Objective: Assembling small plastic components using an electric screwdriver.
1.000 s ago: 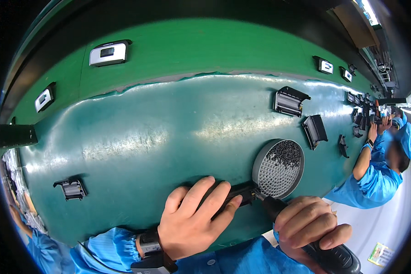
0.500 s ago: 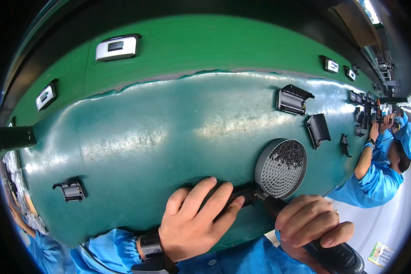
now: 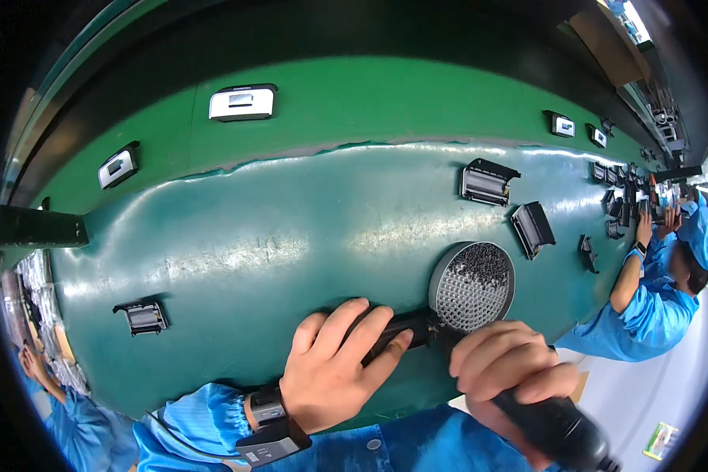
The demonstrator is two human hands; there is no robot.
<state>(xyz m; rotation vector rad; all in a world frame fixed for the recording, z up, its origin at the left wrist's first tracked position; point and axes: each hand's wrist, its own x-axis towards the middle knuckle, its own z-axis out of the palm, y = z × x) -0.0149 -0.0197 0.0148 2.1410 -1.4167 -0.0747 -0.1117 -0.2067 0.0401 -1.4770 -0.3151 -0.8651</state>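
While our left hand (image 3: 330, 370) presses a black part (image 3: 397, 330) flat with fingers together, our right hand (image 3: 507, 370) fist-grips a black driver (image 3: 554, 429) beside the round screw tray (image 3: 472, 285).

A small black plastic part (image 3: 401, 330) lies flat on the green belt near its front edge, mostly covered by the fingers pressing it down; the dark power screwdriver (image 3: 554, 425) is gripped at a slant, its tip meeting the part's right end.
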